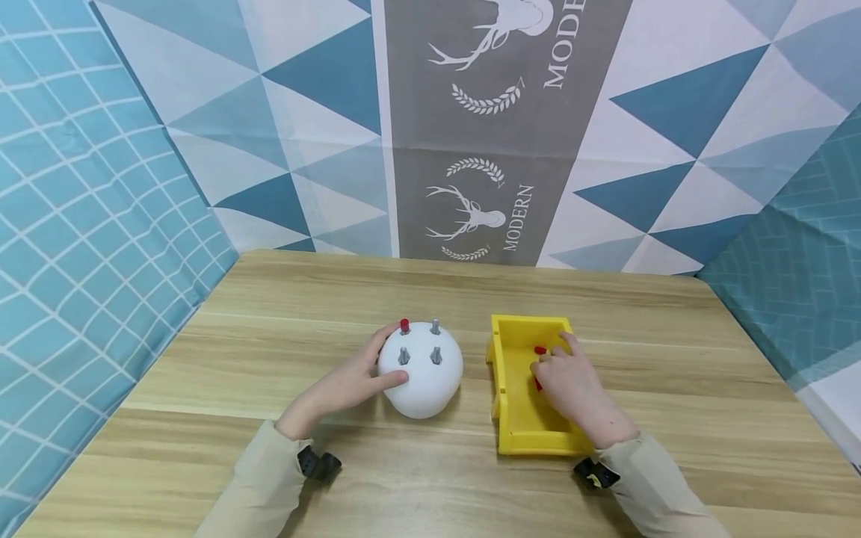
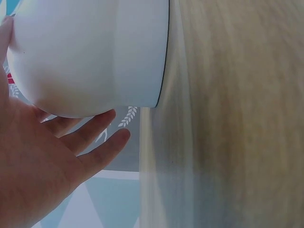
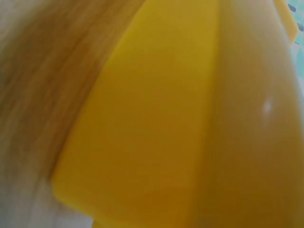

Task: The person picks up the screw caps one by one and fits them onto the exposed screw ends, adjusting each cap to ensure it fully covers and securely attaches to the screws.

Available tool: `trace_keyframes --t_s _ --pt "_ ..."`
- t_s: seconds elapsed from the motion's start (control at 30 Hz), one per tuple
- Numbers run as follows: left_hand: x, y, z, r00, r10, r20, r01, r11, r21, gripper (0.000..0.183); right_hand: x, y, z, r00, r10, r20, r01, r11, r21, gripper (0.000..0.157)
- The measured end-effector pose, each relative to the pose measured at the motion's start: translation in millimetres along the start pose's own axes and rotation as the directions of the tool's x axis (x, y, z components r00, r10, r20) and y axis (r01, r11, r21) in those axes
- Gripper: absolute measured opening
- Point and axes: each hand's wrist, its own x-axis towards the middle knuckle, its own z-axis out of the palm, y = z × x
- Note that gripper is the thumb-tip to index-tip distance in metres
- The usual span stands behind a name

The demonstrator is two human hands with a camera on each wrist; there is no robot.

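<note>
A white rounded dome (image 1: 420, 385) stands on the table with several upright metal bolts (image 1: 436, 355) on top. On the far-left bolt sits a red cap (image 1: 404, 326). My left hand (image 1: 353, 381) holds the dome from the left, its thumb on the upper surface and its fingers along the far side. The left wrist view shows those fingers against the dome's side (image 2: 85, 52). Inside a yellow bin (image 1: 507, 443), my right hand (image 1: 572, 385) reaches down among small red pieces (image 1: 540, 350). Whether its fingertips pinch one is hidden.
The wood-grain table (image 1: 417, 478) carries the dome and, to its right, the bin. A patterned backdrop (image 1: 464, 134) rises behind the table's far edge. In the right wrist view the bin's yellow outer wall (image 3: 142, 123) fills most of the picture.
</note>
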Motion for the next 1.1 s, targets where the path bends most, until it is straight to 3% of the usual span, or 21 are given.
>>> trace_keyframes --t_s 0.4,1.1 --pt "-1.1 -0.7 -0.4 1.000 0.005 0.004 -0.005 1.000 0.000 0.081 1.3 -1.2 3.0 0.999 0.004 0.053 -0.003 1.000 -0.004 0.009" --pt "-0.4 -0.9 -0.4 1.000 -0.014 0.009 0.014 1.000 -0.007 0.085 -0.7 -1.3 -0.9 1.000 -0.003 0.003 0.003 1.000 -0.001 0.012"
